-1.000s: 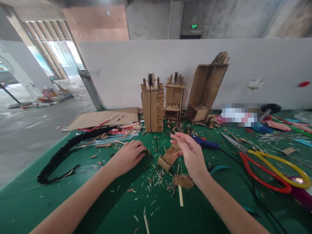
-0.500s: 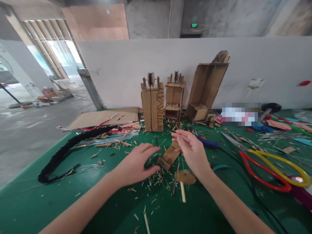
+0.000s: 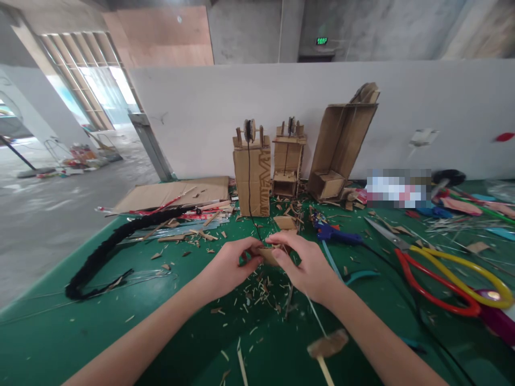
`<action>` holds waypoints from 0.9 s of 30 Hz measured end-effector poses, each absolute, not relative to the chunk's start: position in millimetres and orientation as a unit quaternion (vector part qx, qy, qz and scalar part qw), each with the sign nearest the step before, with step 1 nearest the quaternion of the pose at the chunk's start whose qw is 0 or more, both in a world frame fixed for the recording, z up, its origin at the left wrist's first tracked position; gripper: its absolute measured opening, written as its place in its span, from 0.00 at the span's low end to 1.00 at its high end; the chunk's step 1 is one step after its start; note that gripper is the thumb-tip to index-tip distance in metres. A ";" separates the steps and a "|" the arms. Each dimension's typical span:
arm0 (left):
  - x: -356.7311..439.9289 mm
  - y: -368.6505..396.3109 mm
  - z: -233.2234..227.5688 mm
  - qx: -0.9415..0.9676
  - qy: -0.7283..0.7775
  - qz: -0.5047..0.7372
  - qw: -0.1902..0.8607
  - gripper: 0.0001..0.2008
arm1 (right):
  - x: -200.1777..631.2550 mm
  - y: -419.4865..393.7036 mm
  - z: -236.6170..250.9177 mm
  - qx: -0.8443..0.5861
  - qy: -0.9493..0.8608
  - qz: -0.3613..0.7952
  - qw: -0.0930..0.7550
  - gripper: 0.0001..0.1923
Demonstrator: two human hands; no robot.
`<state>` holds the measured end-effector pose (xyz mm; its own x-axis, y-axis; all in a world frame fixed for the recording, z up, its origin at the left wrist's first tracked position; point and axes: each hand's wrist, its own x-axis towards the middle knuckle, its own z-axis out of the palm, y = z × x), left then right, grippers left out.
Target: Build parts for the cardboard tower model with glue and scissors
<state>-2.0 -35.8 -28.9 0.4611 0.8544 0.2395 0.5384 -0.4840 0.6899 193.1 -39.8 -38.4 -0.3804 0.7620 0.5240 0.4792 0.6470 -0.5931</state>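
Observation:
My left hand pinches the left end of a small folded cardboard piece between thumb and fingers. The fingers of my right hand are closed over its right side and partly hide it. A thin pale string runs from beneath my right hand to a cardboard wheel on a wooden stick, close to my right forearm. Just behind my hands stands a cardboard tower with a spool on top and a black cord down its front. Another cardboard flap lies beyond my right fingers.
A blue glue gun and red-and-yellow-handled scissors lie to the right. Two more cardboard structures stand at the back. At left are a black fuzzy strip and cardboard sheet. Scraps litter the green table.
My left hand has taken hold of the cardboard piece, which has been lifted and turned. My right hand has come down and left onto it. The cardboard wheel has shifted nearer and to the right.

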 end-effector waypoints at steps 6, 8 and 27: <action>1.8 -40.8 -33.6 0.789 0.467 0.313 0.246 0.12 | 189.7 -39.2 -40.4 -0.381 -0.818 0.123 0.414 0.08; 4.6 -54.0 -35.5 0.769 0.518 0.320 0.192 0.20 | 191.6 -37.2 -37.9 -0.405 -0.793 0.105 0.442 0.06; -70.5 7.7 -51.5 0.900 0.410 0.045 -0.140 0.21 | 203.6 -28.0 -29.6 -0.468 -0.663 0.157 0.563 0.08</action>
<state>-70.5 7.7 -51.5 0.6599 0.7252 0.1964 0.7506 -0.6248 -0.2148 203.6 -28.0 -29.6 0.0729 0.7968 0.5998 0.4441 0.5125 -0.7349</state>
